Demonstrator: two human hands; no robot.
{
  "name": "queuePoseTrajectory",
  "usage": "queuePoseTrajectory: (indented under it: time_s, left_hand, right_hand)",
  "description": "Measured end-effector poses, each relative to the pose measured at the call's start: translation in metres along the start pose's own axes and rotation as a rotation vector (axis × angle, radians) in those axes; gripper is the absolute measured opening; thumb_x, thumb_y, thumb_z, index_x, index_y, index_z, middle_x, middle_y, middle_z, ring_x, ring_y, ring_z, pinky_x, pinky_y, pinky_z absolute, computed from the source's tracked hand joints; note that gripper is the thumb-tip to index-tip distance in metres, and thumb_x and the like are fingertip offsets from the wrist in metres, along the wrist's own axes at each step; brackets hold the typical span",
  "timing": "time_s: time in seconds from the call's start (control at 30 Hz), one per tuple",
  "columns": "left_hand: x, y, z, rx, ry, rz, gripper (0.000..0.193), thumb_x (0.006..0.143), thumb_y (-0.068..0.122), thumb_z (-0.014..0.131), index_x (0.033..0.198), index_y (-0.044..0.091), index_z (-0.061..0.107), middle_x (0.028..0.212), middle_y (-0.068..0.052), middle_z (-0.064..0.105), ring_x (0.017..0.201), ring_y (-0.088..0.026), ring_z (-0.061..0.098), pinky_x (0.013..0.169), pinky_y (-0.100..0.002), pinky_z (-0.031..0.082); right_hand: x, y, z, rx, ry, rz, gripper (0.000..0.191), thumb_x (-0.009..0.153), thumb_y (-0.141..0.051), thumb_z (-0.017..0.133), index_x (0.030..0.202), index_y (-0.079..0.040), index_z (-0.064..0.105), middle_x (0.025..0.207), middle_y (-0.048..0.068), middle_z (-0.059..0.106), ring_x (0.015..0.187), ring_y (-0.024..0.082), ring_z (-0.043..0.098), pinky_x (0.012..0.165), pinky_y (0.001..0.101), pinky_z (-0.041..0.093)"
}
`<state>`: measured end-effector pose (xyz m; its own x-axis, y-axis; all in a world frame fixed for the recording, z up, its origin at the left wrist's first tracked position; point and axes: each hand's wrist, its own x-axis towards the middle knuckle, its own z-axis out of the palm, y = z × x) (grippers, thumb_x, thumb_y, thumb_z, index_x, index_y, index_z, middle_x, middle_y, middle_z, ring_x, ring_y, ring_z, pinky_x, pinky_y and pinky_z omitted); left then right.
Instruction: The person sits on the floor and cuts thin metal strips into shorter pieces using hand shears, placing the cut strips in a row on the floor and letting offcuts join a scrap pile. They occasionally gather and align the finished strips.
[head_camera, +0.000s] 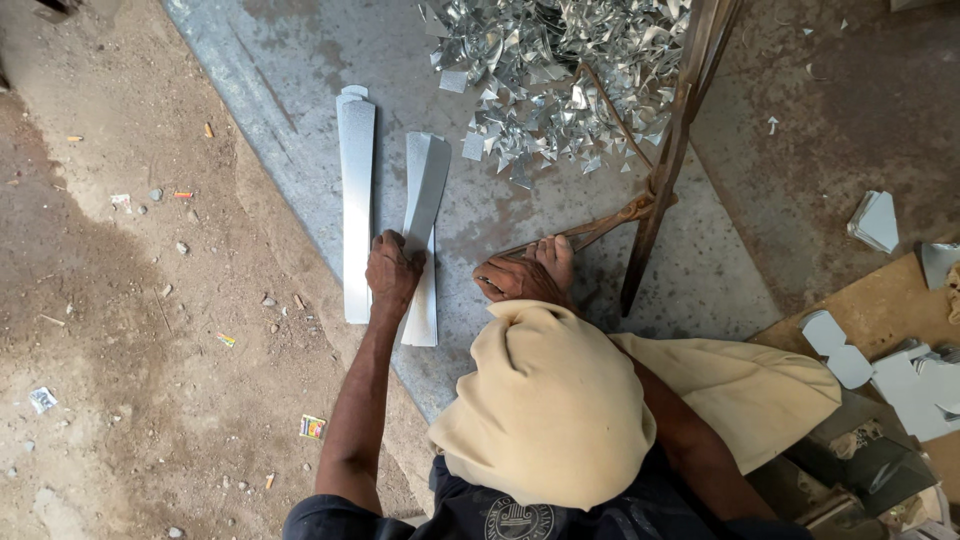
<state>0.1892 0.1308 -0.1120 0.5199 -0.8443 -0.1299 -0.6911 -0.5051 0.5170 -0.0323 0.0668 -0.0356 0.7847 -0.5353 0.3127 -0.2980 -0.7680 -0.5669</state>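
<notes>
My left hand (393, 272) reaches forward, its fingers curled over the edge of a short grey metal strip (424, 190) that lies on a large metal sheet (300, 70). A longer metal strip (356, 170) lies just left of the hand, touching its side. A bare foot (520, 276) presses on the lower handle of rusty bench shears (610, 222) to the right of the strips. My right hand is hidden; only a forearm (690, 440) shows beside a beige cloth (545, 400) draped over a knee.
A heap of shiny metal offcuts (560, 70) lies at the far end of the sheet. The shears' long upright lever (680, 130) crosses it. Cut metal blanks (880, 365) are stacked on a board at the right, with more (875, 220) on the floor. Dirt floor lies left.
</notes>
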Motion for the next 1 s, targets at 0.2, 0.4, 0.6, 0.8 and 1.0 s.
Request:
queuePoseTrajectory:
  time_s: [0.2,0.4,0.6,0.8,1.0]
  left_hand:
    - [0.003,-0.003,0.004,-0.171,-0.169,-0.068,0.026,0.088,0.019,0.081,0.109,0.006,0.071,0.093,-0.014,0.076,0.085,-0.031,0.071,0.076,-0.045,0.057]
    - [0.021,0.015,-0.028,-0.985,-0.299,-0.181,0.022,0.094,0.014,0.075,0.114,0.007,0.071,0.095,-0.003,0.075,0.08,-0.013,0.069,0.07,-0.028,0.059]
    - [0.045,0.058,-0.042,-1.232,-0.341,-0.137,0.04,0.088,0.004,0.082,0.124,-0.004,0.067,0.107,-0.014,0.076,0.088,-0.017,0.072,0.079,-0.03,0.06]
    - [0.053,0.084,-0.038,-1.498,-0.491,-0.033,0.04,0.093,0.009,0.074,0.13,-0.001,0.063,0.115,-0.013,0.076,0.1,-0.017,0.075,0.089,-0.032,0.064]
    - [0.051,0.098,-0.033,-1.573,-0.509,-0.028,0.034,0.101,0.016,0.066,0.13,-0.002,0.062,0.113,-0.012,0.076,0.1,-0.016,0.075,0.088,-0.03,0.064]
  right_hand:
    - [-0.007,0.002,0.004,-0.02,0.018,0.172,0.015,0.083,-0.024,0.076,0.095,-0.018,0.069,0.087,-0.001,0.072,0.078,0.024,0.066,0.08,0.0379,0.045]
    - [0.005,-0.014,-0.006,0.22,-0.163,0.714,0.033,0.087,-0.044,0.073,0.114,-0.024,0.068,0.094,-0.005,0.079,0.086,0.009,0.076,0.097,0.0356,0.042]
    - [0.023,-0.021,-0.026,0.581,-0.172,0.718,0.057,0.089,-0.051,0.071,0.135,-0.024,0.054,0.117,-0.003,0.072,0.104,0.01,0.07,0.094,0.0333,0.047]
    - [0.021,-0.015,-0.034,0.759,0.013,0.703,0.038,0.102,-0.037,0.061,0.128,-0.01,0.063,0.108,0.007,0.074,0.102,0.014,0.069,0.09,0.0343,0.045]
    - [0.016,0.006,-0.025,0.772,0.036,0.659,0.037,0.106,-0.034,0.056,0.127,-0.006,0.064,0.105,0.008,0.073,0.097,0.015,0.066,0.089,0.0326,0.052]
